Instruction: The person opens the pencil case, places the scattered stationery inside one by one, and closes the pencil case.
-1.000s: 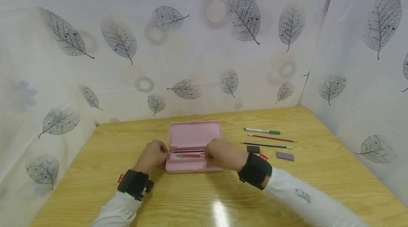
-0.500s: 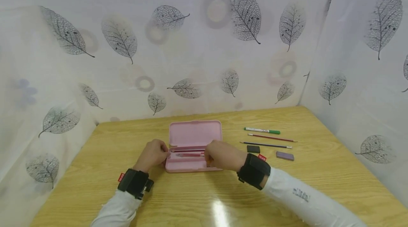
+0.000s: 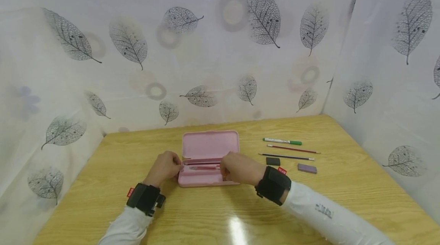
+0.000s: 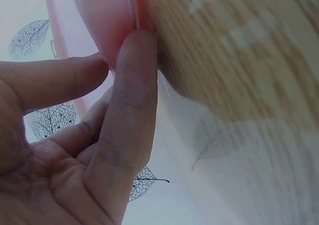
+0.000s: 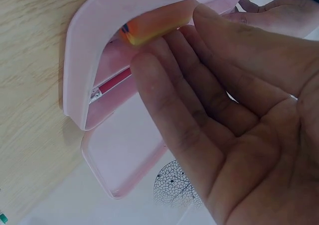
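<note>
A pink pencil case (image 3: 210,145) lies with its lid raised back. Inside it are a red-and-clear pen (image 3: 205,168) and a dark pencil (image 3: 203,163). At the case's left end my left hand (image 3: 165,168) pinches the rim between thumb and finger, as the left wrist view shows. My right hand (image 3: 241,168) reaches into the right end of the case. In the right wrist view its thumb and fingers hold a small orange-and-yellow block (image 5: 164,23) within the front part of the case; its exact kind is unclear. The right hand hides that end in the head view.
Right of the case lie a green-capped marker (image 3: 282,141), a red pencil (image 3: 293,148), a black pencil (image 3: 288,156), a black eraser-like block (image 3: 273,161) and a purple one (image 3: 307,168). A leaf-print curtain (image 3: 213,54) rises behind the wooden table (image 3: 192,218).
The right hand has shifted very slightly at the right end of the case. The left hand and the case have stayed in place.
</note>
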The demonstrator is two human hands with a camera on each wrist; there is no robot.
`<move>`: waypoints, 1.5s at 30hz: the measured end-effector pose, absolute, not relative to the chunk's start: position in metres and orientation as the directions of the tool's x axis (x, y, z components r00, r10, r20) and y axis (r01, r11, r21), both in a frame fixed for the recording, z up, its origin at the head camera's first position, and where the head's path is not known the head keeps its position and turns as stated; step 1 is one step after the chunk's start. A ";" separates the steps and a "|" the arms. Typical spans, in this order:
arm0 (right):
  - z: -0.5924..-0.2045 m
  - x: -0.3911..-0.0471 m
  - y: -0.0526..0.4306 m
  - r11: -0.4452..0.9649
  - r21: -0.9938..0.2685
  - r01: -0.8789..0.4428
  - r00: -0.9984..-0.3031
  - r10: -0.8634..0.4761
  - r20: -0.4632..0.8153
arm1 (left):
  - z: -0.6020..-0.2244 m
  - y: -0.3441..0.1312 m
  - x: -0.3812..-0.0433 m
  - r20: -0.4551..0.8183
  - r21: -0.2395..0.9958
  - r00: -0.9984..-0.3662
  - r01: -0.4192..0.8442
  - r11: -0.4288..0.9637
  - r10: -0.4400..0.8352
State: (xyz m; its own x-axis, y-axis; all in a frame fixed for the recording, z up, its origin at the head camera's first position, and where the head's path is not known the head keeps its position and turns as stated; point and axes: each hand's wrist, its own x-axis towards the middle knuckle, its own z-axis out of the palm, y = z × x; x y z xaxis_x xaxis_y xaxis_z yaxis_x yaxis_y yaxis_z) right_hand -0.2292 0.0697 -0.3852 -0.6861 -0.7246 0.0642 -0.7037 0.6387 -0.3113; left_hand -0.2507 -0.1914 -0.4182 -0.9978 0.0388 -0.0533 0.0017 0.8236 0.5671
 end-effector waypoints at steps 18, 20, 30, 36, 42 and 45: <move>-0.378 -0.230 0.076 0.640 -0.339 -0.689 -0.700 -0.710 0.083 | -0.416 -0.191 -0.250 -0.066 0.563 -0.997 -0.003 0.827 0.042; -0.375 -0.231 0.079 0.648 -0.351 -0.676 -0.712 -0.698 0.084 | -0.416 -0.191 -0.250 -0.068 0.564 -0.997 -0.004 0.826 0.042; -0.355 -0.241 0.109 0.687 -0.369 -0.626 -0.768 -0.626 0.137 | -0.417 -0.190 -0.249 -0.061 0.569 -0.997 -0.006 0.822 0.035; -0.341 -0.245 0.135 0.723 -0.417 -0.551 -0.822 -0.555 0.124 | -0.414 -0.190 -0.246 -0.053 0.576 -0.997 0.010 0.817 0.049; -0.328 -0.248 0.166 0.752 -0.458 -0.474 -0.871 -0.478 0.117 | -0.413 -0.189 -0.246 -0.068 0.589 -0.997 -0.007 0.808 0.040; -0.328 -0.249 0.180 0.759 -0.463 -0.457 -0.881 -0.457 0.121 | -0.413 -0.189 -0.247 -0.072 0.589 -0.997 -0.010 0.808 0.040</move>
